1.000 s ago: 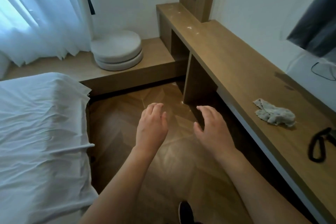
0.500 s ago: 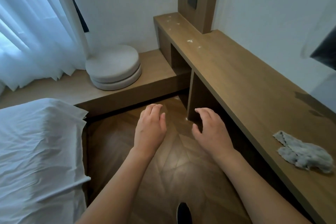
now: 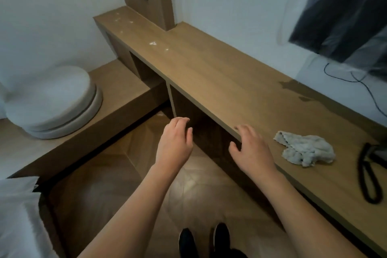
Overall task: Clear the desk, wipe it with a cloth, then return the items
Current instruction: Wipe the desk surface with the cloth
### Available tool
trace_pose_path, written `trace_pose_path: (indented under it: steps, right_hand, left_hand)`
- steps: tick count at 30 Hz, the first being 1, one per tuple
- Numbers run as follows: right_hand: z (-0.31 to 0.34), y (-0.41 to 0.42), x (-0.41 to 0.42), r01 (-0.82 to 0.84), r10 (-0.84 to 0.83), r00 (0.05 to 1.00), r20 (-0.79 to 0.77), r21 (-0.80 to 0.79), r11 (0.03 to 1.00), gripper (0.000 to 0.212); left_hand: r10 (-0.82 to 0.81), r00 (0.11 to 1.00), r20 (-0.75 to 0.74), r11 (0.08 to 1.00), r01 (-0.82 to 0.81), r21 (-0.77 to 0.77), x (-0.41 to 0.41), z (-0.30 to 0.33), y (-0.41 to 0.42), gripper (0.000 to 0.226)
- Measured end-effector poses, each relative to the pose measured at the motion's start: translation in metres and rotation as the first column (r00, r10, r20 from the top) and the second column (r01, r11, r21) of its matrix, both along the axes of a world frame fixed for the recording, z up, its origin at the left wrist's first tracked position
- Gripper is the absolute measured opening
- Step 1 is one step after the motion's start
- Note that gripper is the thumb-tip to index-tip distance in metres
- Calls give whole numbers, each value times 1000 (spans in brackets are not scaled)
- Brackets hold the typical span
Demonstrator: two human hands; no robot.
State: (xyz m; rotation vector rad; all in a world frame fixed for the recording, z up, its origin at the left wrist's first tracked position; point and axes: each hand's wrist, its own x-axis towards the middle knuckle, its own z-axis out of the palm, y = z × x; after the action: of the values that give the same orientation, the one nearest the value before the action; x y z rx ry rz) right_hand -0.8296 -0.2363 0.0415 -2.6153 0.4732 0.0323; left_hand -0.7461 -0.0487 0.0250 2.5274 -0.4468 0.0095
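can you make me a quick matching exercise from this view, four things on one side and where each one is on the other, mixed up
Things:
1. cloth
2. round cushions
3. black cord
4. left hand

Places:
A. on the low wooden platform by the wall
B. over the floor, holding nothing
C. crumpled on the desk just right of the right hand
D. looped on the desk at the right edge of the view

Pairs: 1-C, 2-A, 3-D, 4-B
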Motion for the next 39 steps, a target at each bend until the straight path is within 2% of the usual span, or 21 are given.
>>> trace_pose_path:
  steps: [9,15,21,25,28,30,32,36,39]
  right_hand:
    - [-34,-122,1,203,-201,972,-120,2,979,52]
    - [-83,-207,-13,414,-417,877,-237,-66,908,49]
    - [-142,-249,-26,386,-424,819,-388,-175,906,67]
    - [-163,-255,-27,328,-405,850,-336,-263,907,61]
    - [-169,-260,-26,356,-415,875,-250,-251,900,45]
    - [-164,-263,-24,395,-430,883,-191,-193,898,35]
    - [-151,-260,-16,424,-434,888,-155,-91,901,34]
    - [-106,-232,16,375,-372,926,-59,55,925,32]
    - [-69,-197,50,276,-279,960,4,111,955,29]
  left_hand:
    - [-256,963,-83,966,258,24,22,-23,-133,39]
    - [-400,869,-290,896,438,75,20,-72,-235,41]
    - [-421,805,-419,843,517,147,20,-137,-307,48]
    - [-422,819,-389,828,523,203,22,-167,-335,48]
    - [-410,822,-396,840,509,189,23,-177,-346,33]
    - [-361,793,-491,887,455,83,28,-170,-345,22]
    - [-289,765,-575,951,298,-81,34,-148,-333,6]
    - [-190,793,-579,955,14,-295,50,-89,-285,12]
    - [-93,812,-575,922,-147,-358,68,-46,-237,22]
